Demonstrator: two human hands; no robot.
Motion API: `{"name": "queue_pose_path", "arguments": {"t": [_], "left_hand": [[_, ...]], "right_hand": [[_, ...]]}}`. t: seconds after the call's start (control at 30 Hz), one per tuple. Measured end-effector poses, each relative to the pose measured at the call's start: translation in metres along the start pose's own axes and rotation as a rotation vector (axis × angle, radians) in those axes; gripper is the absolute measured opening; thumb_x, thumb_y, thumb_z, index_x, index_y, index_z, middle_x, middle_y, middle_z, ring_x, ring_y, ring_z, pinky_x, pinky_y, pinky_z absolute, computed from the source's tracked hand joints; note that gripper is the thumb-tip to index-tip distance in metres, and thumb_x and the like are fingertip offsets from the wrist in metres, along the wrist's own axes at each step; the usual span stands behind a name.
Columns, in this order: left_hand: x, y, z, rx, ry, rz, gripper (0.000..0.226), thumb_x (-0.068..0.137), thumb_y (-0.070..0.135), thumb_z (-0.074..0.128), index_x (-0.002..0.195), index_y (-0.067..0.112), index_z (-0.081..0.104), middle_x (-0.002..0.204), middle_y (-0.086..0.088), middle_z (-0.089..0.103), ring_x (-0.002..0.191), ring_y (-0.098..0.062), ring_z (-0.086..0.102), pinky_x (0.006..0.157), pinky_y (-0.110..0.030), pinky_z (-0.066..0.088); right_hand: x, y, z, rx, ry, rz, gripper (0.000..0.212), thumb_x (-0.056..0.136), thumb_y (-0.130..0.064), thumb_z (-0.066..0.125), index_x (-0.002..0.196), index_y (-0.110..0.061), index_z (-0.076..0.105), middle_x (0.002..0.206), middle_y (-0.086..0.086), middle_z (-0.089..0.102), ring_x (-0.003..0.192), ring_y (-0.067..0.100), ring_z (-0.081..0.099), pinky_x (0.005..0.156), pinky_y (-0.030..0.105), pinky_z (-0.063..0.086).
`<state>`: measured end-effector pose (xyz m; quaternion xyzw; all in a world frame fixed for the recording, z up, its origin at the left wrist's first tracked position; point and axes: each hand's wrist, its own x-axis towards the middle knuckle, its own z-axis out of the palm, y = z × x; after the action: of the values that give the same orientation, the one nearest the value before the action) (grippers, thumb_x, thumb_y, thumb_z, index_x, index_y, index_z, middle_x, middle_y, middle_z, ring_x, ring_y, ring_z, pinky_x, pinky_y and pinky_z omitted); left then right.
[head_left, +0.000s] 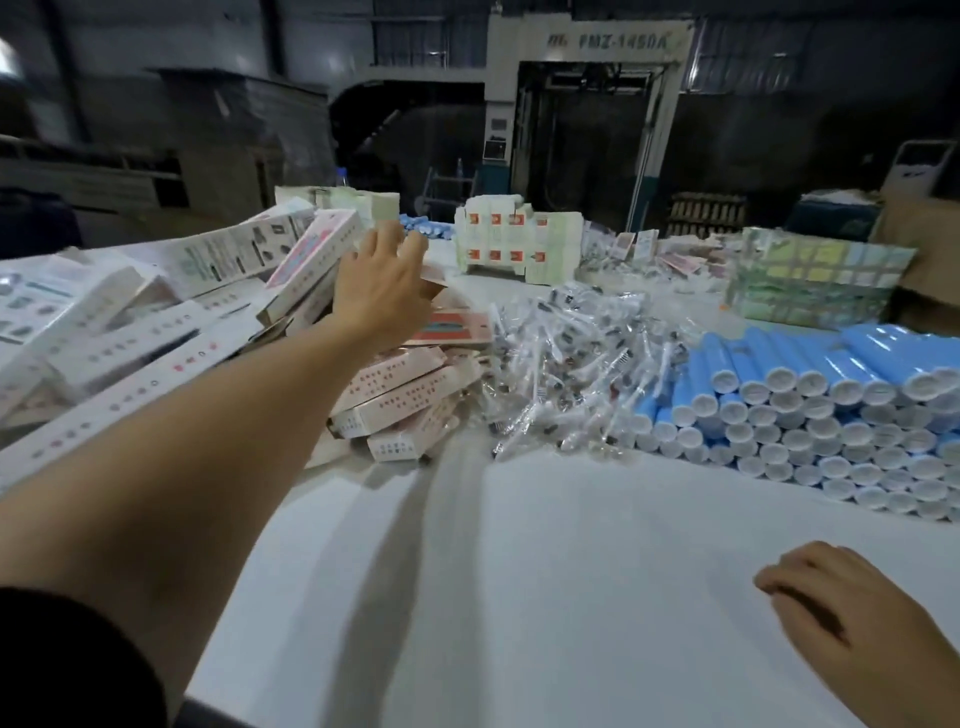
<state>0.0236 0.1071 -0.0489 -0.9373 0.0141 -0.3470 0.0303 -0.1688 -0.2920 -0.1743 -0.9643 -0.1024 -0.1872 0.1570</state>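
Left hand reaching into a heap of pink boxes, right hand idle on the table.

Head view: the left hand stretches far forward over the pink boxes, which lie heaped left of centre on the white table. Its fingers are nearly straight and slightly spread, and a box flap shows just beside the palm; whether the hidden thumb grips it I cannot tell. The right hand rests on the table at the near right, fingers loosely curled and holding nothing. White boxes pile up at the left, clear packets lie just beside the pink heap, and blue tubes are stacked at the right.
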Motion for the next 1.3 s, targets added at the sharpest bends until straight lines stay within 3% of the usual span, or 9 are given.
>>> {"name": "queue_pose_path", "arguments": {"t": [0.17,0.37,0.57,0.8,0.87,0.93,1.03,1.17,1.3], "left_hand": [[0.006,-0.006,0.020,0.099,-0.248,0.049,0.063,0.089,0.038,0.061,0.142,0.038,0.026,0.147,-0.009,0.030,0.125,-0.037,0.039,0.097,-0.053,0.040],[-0.006,0.002,0.028,0.101,-0.085,0.054,0.041,0.087,0.021,0.063,0.125,0.022,0.047,0.111,-0.008,0.055,0.092,-0.025,0.055,0.058,-0.035,0.037],[-0.021,0.019,-0.007,-0.142,0.296,0.097,0.033,0.093,0.010,0.057,0.125,0.009,0.056,0.117,-0.013,0.060,0.088,-0.031,0.057,0.061,-0.033,0.038],[-0.115,0.143,-0.050,-0.313,0.728,0.503,0.022,0.093,0.008,0.057,0.108,0.002,0.071,0.097,-0.012,0.071,0.064,-0.027,0.061,0.052,-0.032,0.043],[-0.147,0.187,-0.055,-0.317,0.721,0.551,0.017,0.092,0.013,0.062,0.101,0.008,0.075,0.091,-0.005,0.072,0.058,-0.023,0.055,0.050,-0.029,0.034],[-0.173,0.223,-0.058,-0.294,0.668,0.624,0.017,0.090,0.013,0.061,0.098,0.010,0.076,0.087,-0.002,0.071,0.057,-0.020,0.053,0.051,-0.029,0.030],[-0.194,0.252,-0.061,-0.267,0.547,0.755,0.048,0.099,0.009,0.030,0.089,0.012,0.077,0.084,-0.002,0.070,0.058,-0.018,0.054,0.051,-0.028,0.028],[-0.199,0.260,-0.056,-0.279,0.441,0.946,0.026,0.088,0.035,0.055,0.087,0.018,0.076,0.091,0.000,0.070,0.066,-0.018,0.057,0.052,-0.025,0.034],[-0.204,0.252,-0.044,-0.520,0.251,1.032,0.042,0.082,0.051,0.061,0.106,0.018,0.070,0.109,-0.003,0.066,0.077,-0.022,0.056,0.062,-0.029,0.038]], "right_hand": [[0.004,0.006,0.003,-0.009,0.020,-0.009,0.040,0.056,0.017,0.081,0.071,-0.019,0.073,0.074,-0.007,0.060,0.077,0.011,0.050,0.070,0.004,0.034],[0.007,0.007,0.006,-0.037,0.100,-0.094,0.047,0.047,0.019,0.083,0.071,-0.020,0.073,0.070,-0.005,0.058,0.076,0.005,0.047,0.069,0.000,0.031],[0.006,0.006,0.006,0.062,0.088,-0.054,0.040,0.064,0.011,0.079,0.073,-0.027,0.069,0.075,-0.016,0.057,0.084,0.002,0.049,0.071,0.002,0.035],[0.002,0.010,-0.001,0.429,0.020,0.157,0.024,0.090,-0.019,0.062,0.082,-0.041,0.066,0.086,-0.015,0.068,0.086,0.003,0.061,0.078,0.018,0.045],[0.003,0.012,-0.001,0.872,0.081,0.351,0.019,0.087,-0.031,0.058,0.096,-0.022,0.072,0.085,0.000,0.073,0.080,0.018,0.065,0.074,0.028,0.050],[0.006,0.015,-0.009,1.250,0.041,0.438,0.049,0.081,-0.044,0.049,0.109,-0.008,0.068,0.084,0.010,0.073,0.071,0.021,0.066,0.064,0.029,0.052],[0.004,0.013,-0.023,1.604,-0.175,0.438,0.058,0.082,-0.062,0.042,0.112,-0.021,0.071,0.102,0.011,0.071,0.075,0.019,0.066,0.059,0.033,0.053],[0.001,0.010,-0.024,1.508,-0.252,0.387,0.031,0.095,-0.025,0.046,0.112,-0.038,0.068,0.116,0.001,0.069,0.092,0.013,0.067,0.057,0.028,0.052],[0.004,0.009,-0.023,1.359,-0.065,0.496,0.028,0.096,-0.004,0.045,0.100,-0.015,0.070,0.098,0.009,0.073,0.083,0.017,0.070,0.065,0.025,0.056]]}}
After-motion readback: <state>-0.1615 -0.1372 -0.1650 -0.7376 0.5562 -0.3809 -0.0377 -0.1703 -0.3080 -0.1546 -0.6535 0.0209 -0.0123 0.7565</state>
